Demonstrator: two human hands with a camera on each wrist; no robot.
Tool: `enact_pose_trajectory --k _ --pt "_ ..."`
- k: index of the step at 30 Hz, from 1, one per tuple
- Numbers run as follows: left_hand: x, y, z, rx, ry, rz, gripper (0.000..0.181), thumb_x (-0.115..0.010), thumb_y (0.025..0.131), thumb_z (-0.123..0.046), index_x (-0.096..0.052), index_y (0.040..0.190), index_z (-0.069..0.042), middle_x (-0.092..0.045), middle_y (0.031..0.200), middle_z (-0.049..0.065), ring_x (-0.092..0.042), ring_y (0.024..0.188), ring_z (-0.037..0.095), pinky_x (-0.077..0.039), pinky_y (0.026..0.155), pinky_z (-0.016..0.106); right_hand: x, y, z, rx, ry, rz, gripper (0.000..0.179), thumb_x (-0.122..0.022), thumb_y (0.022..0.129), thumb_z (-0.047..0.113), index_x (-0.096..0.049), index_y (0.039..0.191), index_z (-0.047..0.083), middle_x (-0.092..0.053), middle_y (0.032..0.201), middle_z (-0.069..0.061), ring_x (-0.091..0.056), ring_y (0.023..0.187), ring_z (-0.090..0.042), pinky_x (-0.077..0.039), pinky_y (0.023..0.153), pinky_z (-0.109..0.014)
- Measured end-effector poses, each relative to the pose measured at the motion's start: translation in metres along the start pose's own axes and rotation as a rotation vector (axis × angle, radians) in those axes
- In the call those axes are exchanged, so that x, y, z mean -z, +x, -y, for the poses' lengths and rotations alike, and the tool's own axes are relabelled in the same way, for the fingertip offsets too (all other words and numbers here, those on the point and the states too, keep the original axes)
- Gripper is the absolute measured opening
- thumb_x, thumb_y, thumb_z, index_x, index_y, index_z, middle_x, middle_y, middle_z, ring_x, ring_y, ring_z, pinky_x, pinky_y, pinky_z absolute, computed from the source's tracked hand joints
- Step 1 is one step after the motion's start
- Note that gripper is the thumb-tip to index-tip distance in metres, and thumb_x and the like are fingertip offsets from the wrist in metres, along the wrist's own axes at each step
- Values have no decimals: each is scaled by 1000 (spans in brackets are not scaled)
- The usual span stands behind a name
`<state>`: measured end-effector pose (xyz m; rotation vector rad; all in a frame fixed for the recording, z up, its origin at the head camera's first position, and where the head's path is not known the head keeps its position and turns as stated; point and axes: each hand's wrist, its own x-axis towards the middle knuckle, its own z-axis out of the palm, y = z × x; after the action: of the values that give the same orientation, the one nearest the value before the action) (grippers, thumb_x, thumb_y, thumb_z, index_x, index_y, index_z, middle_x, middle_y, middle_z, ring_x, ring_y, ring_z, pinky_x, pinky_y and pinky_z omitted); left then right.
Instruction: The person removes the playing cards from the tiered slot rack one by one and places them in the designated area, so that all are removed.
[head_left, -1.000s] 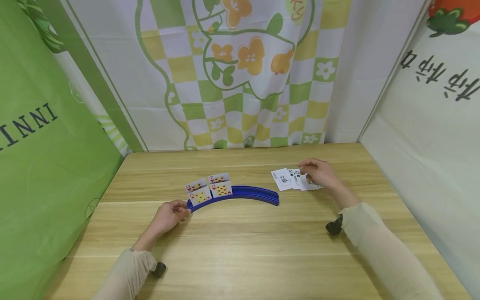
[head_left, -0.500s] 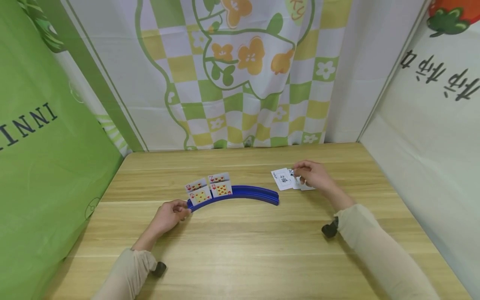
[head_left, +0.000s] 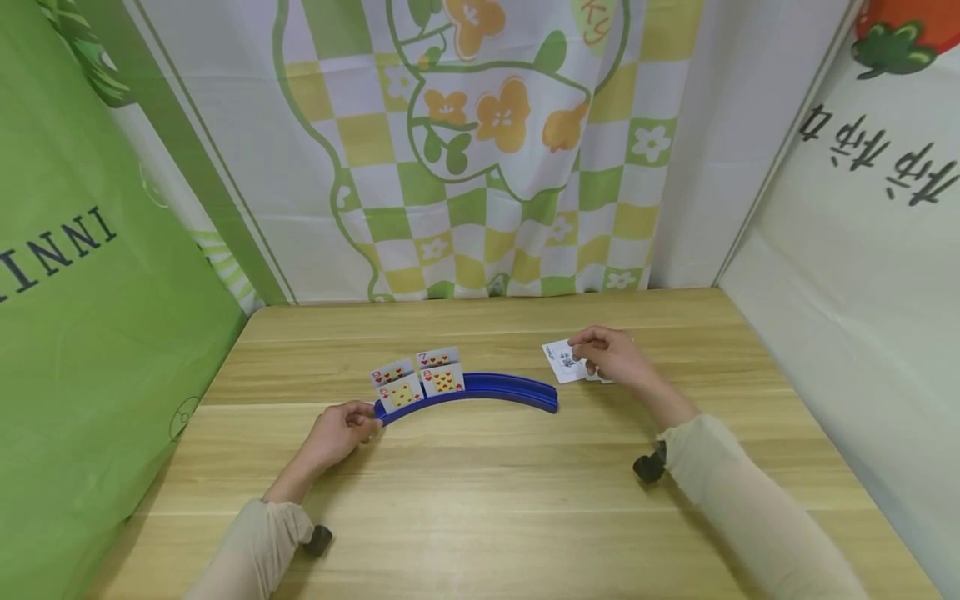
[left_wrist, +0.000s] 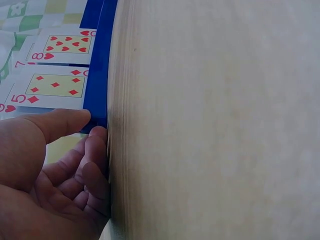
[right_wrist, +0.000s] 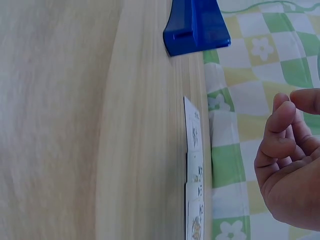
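A curved blue card holder (head_left: 510, 385) lies on the table. My left hand (head_left: 341, 432) pinches its left end, thumb on the near side in the left wrist view. Upright in its left half stand two rows of red playing cards, with the five of diamonds (left_wrist: 52, 89) and eight of hearts (left_wrist: 65, 47) in front. The seven of hearts (head_left: 437, 358) shows behind. My right hand (head_left: 611, 357), fingers loosely bent and holding nothing, hovers above several loose overlapping cards (right_wrist: 194, 172). The joker (head_left: 558, 360) at their left shows; my hand hides most others in the head view.
The wooden table (head_left: 487, 500) ends at a back edge against a checked, flowered curtain (head_left: 495, 183). A green sheet (head_left: 97, 250) hangs at the left and a white one (head_left: 847, 275) at the right.
My right hand has shifted left along the loose cards, from the right-hand cards toward the joker. The left hand, card holder and cards stay in place.
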<state>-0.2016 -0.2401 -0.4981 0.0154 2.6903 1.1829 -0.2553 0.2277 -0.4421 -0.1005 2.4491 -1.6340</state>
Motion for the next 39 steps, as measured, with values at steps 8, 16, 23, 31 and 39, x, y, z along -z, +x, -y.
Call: enact_pose_trajectory --k 8,16,23,31,39 --pt "0 0 0 3 3 1 34 -69 92 -19 -65 119 1 -70 93 8 -61 73 14 -51 61 26 -11 -3 4 21 4 27 33 -56 100 17 -58 126 -3 -69 92 -6 -53 65 -12 -42 54 -25" --pt "0 0 0 7 10 -4 33 -69 92 -19 -66 118 0 -70 92 7 -61 73 14 -51 61 26 -20 -3 5 41 -34 40 33 -56 101 20 -60 126 -1 -68 107 -21 -56 71 -17 -47 60 -28" --pt "1 0 -1 10 5 1 34 -69 92 -20 -65 119 1 -70 94 9 -61 73 14 -51 61 25 -25 -2 8 45 -50 39 31 -55 101 18 -61 124 -1 -66 107 -23 -56 72 -19 -49 64 -32" --pt "0 0 -2 8 2 -1 34 -70 92 -20 -66 119 0 -70 93 9 -61 74 15 -51 62 25 -30 1 9 40 -40 43 28 -57 100 20 -63 122 4 -67 106 -20 -55 72 -19 -49 62 -32" --pt "0 0 -1 6 4 1 35 -70 92 -20 -65 120 1 -70 94 8 -62 74 14 -51 62 26 -40 1 14 60 -23 57 28 -59 99 18 -62 121 1 -67 97 -16 -59 74 -25 -51 64 -34"
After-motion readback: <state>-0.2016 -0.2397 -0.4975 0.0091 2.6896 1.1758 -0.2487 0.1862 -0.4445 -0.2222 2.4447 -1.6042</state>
